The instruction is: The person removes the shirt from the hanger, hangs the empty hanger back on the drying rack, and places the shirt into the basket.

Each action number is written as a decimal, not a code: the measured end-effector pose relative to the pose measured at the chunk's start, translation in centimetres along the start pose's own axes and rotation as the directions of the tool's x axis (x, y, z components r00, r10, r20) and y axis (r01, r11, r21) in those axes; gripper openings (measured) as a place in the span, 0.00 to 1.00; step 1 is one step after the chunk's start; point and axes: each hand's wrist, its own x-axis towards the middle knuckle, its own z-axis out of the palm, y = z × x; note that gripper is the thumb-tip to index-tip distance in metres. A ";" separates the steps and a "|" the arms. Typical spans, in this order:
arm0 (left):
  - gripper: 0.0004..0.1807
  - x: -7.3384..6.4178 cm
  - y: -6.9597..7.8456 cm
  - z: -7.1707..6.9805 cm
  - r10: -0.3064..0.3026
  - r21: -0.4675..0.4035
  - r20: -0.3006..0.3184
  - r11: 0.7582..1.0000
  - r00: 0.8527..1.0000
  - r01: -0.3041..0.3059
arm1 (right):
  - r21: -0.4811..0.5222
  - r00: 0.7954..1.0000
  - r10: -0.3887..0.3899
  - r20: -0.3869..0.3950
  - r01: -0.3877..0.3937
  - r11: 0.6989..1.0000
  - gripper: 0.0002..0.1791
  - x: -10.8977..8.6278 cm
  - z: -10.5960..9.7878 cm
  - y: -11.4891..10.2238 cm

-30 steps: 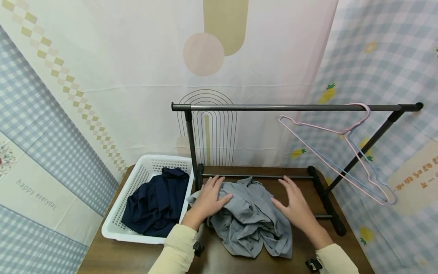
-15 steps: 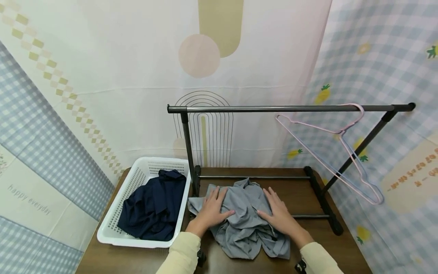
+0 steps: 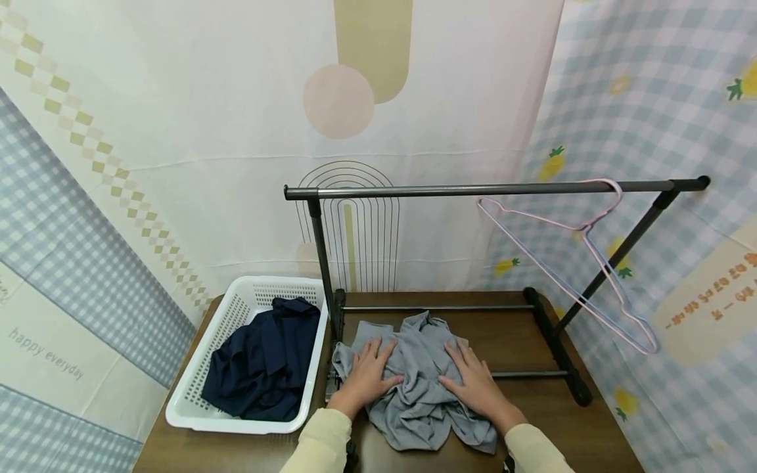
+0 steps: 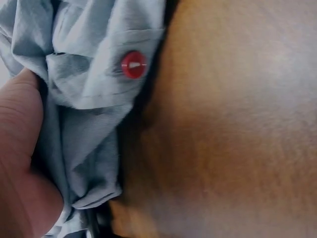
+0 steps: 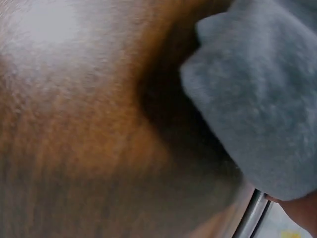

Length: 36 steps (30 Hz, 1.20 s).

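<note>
A crumpled grey garment (image 3: 416,374) lies bunched on the table, partly over the base of the clothes rack. My left hand (image 3: 368,380) rests on its left side with the fingers spread. On its right side lies my right hand (image 3: 476,387), fingers likewise spread and pointing away. Seen from the left wrist, a round red button (image 4: 133,64) sits on a stitched edge of the cloth, and part of the hand (image 4: 20,153) shows beside the folds. The right wrist view has a blurred grey fold (image 5: 257,99) over the wood, hiding most of that hand.
At the left stands a white perforated basket (image 3: 180,401) holding a dark navy garment (image 3: 266,361). The black clothes rack (image 3: 426,191) spans the table behind the hands. A pink hanger and a bluish one behind it (image 3: 582,230) hang toward its right end.
My right hand has come in from beside the garment and down onto it. The left hand stays on the left side, the cloth shifting slightly under it. The whole head view has drifted a little.
</note>
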 end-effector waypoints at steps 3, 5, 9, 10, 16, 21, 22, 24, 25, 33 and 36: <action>0.43 -0.1 -0.2 0.5 0.005 0.027 -0.004 1.000 1.000 -0.005 | -0.056 1.000 -0.015 -0.014 0.014 0.998 0.46 0.1 0.5 0.2; 0.41 -0.2 -0.2 0.7 0.020 0.054 -0.012 0.998 1.000 -0.020 | -0.104 0.999 -0.029 -0.027 0.026 0.994 0.45 0.1 1.0 0.3; 0.39 -0.4 0.0 0.8 0.028 0.101 -0.007 0.995 1.000 -0.027 | -0.176 0.996 -0.068 -0.062 0.056 0.983 0.43 0.1 1.7 0.5; 0.39 -0.4 0.0 0.7 0.026 0.109 -0.004 0.994 1.000 -0.025 | -0.187 0.996 -0.070 -0.063 0.057 0.981 0.43 0.1 1.8 0.5; 0.37 -0.5 0.3 0.4 0.002 0.135 0.019 0.991 1.000 -0.004 | -0.201 0.992 -0.090 -0.085 0.071 0.977 0.41 0.1 2.1 0.4; 0.37 -0.4 0.2 0.5 -0.003 0.139 0.014 0.990 1.000 0.001 | -0.173 0.993 -0.094 -0.077 0.079 0.982 0.41 0.1 1.7 0.3; 0.37 -0.4 0.1 0.6 0.002 0.137 0.010 0.991 1.000 -0.003 | -0.154 0.993 -0.088 -0.075 0.075 0.985 0.41 0.1 1.5 0.3; 0.37 -0.3 0.1 0.6 0.013 0.133 0.000 0.991 1.000 -0.013 | -0.109 0.995 -0.071 -0.068 0.063 0.992 0.42 0.0 1.2 0.3; 0.37 -0.3 0.1 0.7 0.018 0.132 -0.004 0.991 1.000 -0.018 | -0.087 0.996 -0.063 -0.061 0.058 0.995 0.42 -0.1 1.0 0.4; 0.34 -0.6 0.3 0.6 0.047 0.101 -0.062 0.994 0.997 -0.041 | 0.027 0.993 -0.073 -0.096 0.075 0.997 0.38 -1.0 0.2 0.0; 0.32 -0.5 0.5 0.6 0.067 0.089 -0.088 0.994 0.994 -0.059 | 0.057 0.983 -0.086 -0.159 0.096 0.994 0.37 -1.0 -0.1 -0.3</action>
